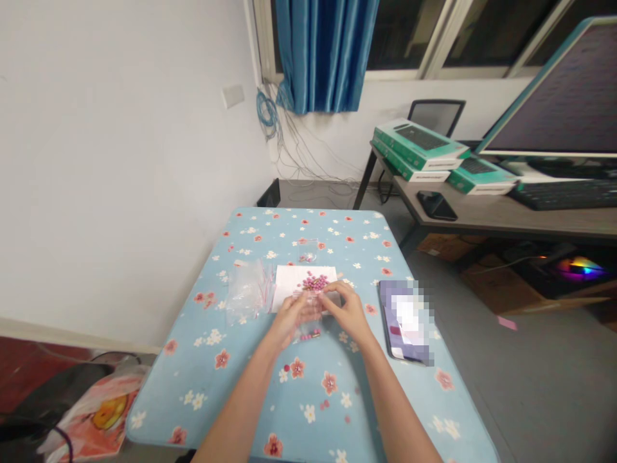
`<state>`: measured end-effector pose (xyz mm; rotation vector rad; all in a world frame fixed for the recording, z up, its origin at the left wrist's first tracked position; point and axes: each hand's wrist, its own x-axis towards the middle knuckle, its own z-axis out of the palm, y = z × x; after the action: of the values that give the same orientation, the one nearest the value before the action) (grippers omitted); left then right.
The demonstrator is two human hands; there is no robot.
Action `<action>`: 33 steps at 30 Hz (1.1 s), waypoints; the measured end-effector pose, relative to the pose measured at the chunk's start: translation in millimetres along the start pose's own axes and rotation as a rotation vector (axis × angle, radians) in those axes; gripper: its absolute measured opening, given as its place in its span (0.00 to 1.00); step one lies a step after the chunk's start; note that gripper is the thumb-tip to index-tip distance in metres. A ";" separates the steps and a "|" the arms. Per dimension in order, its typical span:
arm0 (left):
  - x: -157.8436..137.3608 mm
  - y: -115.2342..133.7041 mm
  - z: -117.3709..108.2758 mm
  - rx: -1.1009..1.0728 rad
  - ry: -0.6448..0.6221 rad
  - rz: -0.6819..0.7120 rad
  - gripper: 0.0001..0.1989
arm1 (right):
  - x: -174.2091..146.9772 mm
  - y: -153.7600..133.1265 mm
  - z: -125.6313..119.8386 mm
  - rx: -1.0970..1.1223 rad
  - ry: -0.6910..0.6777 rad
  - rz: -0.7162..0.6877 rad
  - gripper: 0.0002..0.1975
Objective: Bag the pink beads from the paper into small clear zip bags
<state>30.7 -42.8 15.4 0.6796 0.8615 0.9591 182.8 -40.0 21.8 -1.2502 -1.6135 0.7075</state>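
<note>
A small clear zip bag (pixel 309 325) hangs from my fingers, with several pink beads (pixel 311 335) at its bottom. My left hand (pixel 288 319) grips the bag by its upper left side. At the bag's mouth, the thumb and forefinger of my right hand (pixel 348 310) are pinched on its upper edge; whether a bead is between them too is hidden. Just beyond my fingers, a pile of pink beads (pixel 315 281) with a few brownish pieces lies on a white sheet (pixel 285 278). Left of the sheet is a stack of clear zip bags (pixel 245 289) with pink edges.
Another small bag (pixel 307 249) with some beads lies behind the sheet. A loose red bead (pixel 286 368) rests nearer me on the flowered table (pixel 250 411). To the right is a tablet-like device (pixel 402 328). A desk (pixel 409 193) with keyboard boxes (pixel 419 145) stands beyond.
</note>
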 end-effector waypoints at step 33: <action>-2.0 -1.0 -0.6 0.210 0.076 0.112 0.18 | -3.4 -5.5 -1.8 -0.074 -0.104 -0.043 0.07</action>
<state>30.0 -44.9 14.9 0.8833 1.0090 1.0085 182.3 -45.1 26.1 -1.2450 -1.7604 0.7008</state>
